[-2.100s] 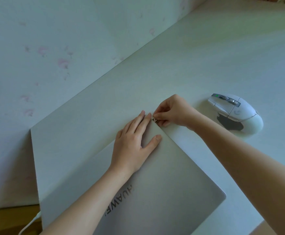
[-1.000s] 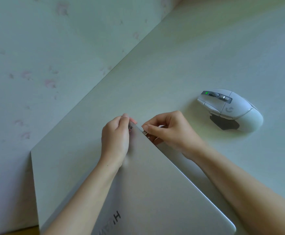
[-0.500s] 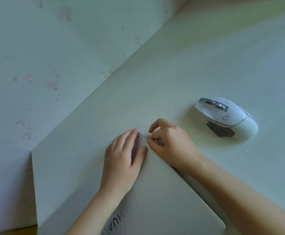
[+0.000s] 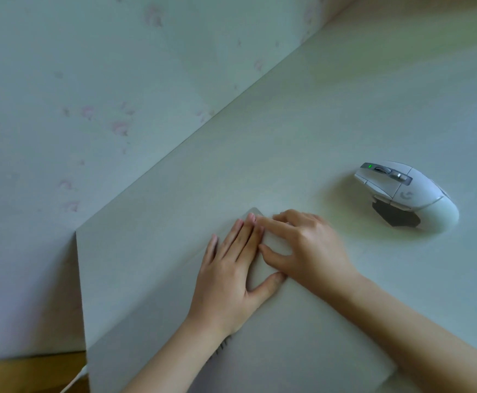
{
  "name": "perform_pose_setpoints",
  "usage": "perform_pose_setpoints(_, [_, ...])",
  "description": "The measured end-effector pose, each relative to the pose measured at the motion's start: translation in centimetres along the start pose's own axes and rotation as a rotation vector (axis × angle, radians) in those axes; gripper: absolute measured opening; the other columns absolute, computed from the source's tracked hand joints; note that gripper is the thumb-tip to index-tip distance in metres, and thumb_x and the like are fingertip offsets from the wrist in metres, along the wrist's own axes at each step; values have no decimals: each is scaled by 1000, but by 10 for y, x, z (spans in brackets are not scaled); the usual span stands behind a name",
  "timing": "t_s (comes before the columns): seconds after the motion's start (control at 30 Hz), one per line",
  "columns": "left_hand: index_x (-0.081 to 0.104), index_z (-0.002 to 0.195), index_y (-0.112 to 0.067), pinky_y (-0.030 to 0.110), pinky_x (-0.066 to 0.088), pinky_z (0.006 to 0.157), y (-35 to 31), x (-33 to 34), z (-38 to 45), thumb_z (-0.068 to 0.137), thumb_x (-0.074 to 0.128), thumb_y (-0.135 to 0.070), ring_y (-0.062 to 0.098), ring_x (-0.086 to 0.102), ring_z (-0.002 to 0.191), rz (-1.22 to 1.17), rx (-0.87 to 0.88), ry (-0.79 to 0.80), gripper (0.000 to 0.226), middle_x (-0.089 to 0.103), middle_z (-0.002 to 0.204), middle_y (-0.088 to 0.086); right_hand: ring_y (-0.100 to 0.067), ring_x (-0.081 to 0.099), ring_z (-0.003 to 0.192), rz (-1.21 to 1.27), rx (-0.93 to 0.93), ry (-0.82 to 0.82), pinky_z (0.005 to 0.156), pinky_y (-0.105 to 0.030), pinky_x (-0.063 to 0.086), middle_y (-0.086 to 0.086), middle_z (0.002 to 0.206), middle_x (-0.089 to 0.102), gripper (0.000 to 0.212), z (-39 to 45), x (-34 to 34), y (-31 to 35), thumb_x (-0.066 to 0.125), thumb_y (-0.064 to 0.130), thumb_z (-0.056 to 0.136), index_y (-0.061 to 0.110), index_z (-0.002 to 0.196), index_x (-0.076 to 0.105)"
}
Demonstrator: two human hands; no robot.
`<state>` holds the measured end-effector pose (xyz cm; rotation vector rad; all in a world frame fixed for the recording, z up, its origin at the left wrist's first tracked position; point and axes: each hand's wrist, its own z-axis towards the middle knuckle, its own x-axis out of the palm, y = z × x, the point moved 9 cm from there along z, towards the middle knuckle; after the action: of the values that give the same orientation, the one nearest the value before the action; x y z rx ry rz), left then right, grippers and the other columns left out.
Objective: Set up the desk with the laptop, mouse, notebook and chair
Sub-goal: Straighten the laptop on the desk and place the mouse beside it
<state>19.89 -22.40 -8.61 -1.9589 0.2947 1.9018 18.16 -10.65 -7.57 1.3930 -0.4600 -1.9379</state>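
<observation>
Since half a second ago both hands have spread flat at the lid's far corner, where the right one was pinching at the edge before. Widest is the pale desk (image 4: 330, 114), set against a patterned wall (image 4: 75, 95). On it the closed laptop (image 4: 302, 336) lies skewed, one corner pointing away. Well apart to the right sits the white mouse (image 4: 410, 194), a green light on. Left hand (image 4: 228, 276) lies released, palm down on the lid; right hand (image 4: 308, 248) presses beside it, fingers loose, grasping nothing.
</observation>
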Motion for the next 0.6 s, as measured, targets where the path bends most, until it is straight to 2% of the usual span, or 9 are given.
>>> perform_pose_setpoints(0.07, [20, 151, -26, 40, 12, 118, -1, -1, 0, 84, 34, -68, -3, -1, 144, -17, -1, -13, 80, 9, 158, -16, -24, 64, 70, 21, -3, 0, 60, -31, 52, -2, 83, 65, 42, 0, -1, 2, 56, 40, 73, 31, 113, 67])
perform_pose_setpoints(0.17, [21, 151, -27, 39, 11, 118, 0, -2, 0, 83, 35, -67, -4, 0, 143, -24, -3, -38, 80, 9, 158, -17, -23, 65, 70, 45, 6, -10, 55, -31, 52, 0, 86, 66, 40, 0, -3, 1, 55, 43, 72, 29, 107, 68])
perform_pose_setpoints(0.37, [25, 149, -30, 36, 12, 117, -1, -5, 0, 84, 38, -66, -5, 3, 143, -46, 2, -84, 76, 14, 157, -18, -22, 65, 74, 63, -16, 13, 59, -29, 51, 3, 89, 67, 34, -1, -1, -1, 65, 39, 75, 30, 107, 66])
perform_pose_setpoints(0.6, [32, 147, -29, 36, 21, 113, 0, -10, 0, 84, 41, -65, -1, 16, 142, -59, -4, -149, 72, 22, 155, -16, -22, 65, 81, -226, -71, -30, 71, -30, 49, 3, 91, 68, 31, -2, 0, 5, 54, 38, 80, 24, 105, 66])
